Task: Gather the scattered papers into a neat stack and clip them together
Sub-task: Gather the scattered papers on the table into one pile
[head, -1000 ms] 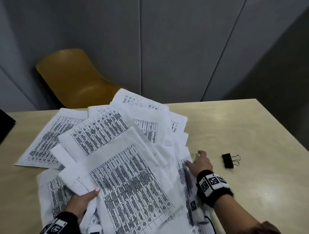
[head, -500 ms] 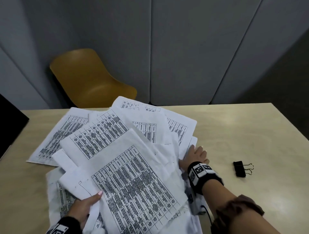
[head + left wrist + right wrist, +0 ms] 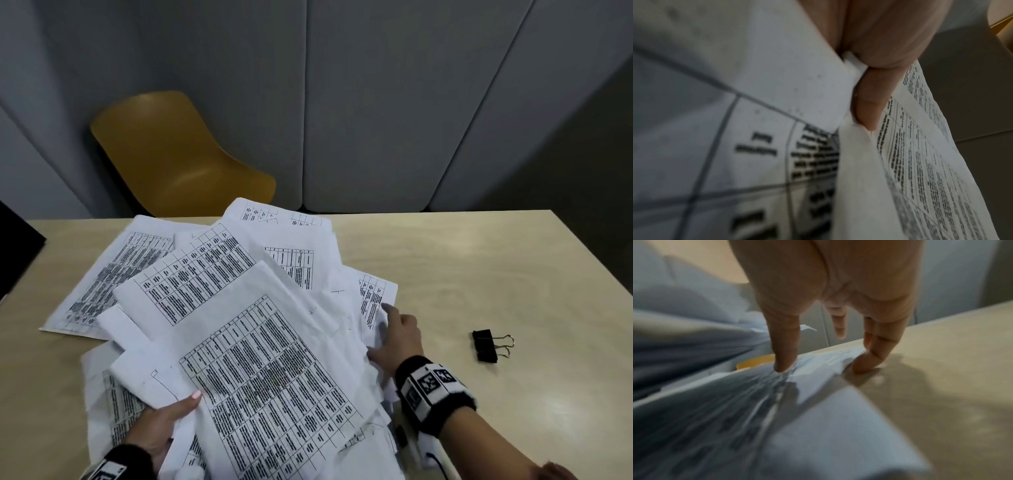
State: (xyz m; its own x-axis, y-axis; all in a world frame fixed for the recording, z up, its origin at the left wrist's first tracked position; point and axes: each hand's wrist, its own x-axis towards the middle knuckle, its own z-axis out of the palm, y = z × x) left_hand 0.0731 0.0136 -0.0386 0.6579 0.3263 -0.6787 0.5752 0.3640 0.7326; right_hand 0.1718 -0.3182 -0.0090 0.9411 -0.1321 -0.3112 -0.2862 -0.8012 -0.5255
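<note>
A loose heap of printed table sheets [image 3: 246, 325] covers the left and middle of the beige table [image 3: 479, 267]. My left hand [image 3: 164, 425] grips the near-left part of the heap, thumb on top of a sheet; in the left wrist view the papers [image 3: 777, 81] are pinched between thumb and fingers [image 3: 865, 104]. My right hand [image 3: 397, 332] lies at the heap's right edge with straight fingers [image 3: 785, 350] pressing the sheets [image 3: 777, 418] and touching the table. A black binder clip [image 3: 486, 345] lies on the table right of that hand, untouched.
A mustard-yellow chair [image 3: 178, 157] stands behind the table's far edge, before grey wall panels. A black object [image 3: 17, 246] sits at the table's left edge. Bare tabletop stretches to the right around the clip.
My right hand has moved forward along the heap's right edge, from the near side toward the far sheets, pushing them inward. The left hand keeps its grip. The view has shifted a little.
</note>
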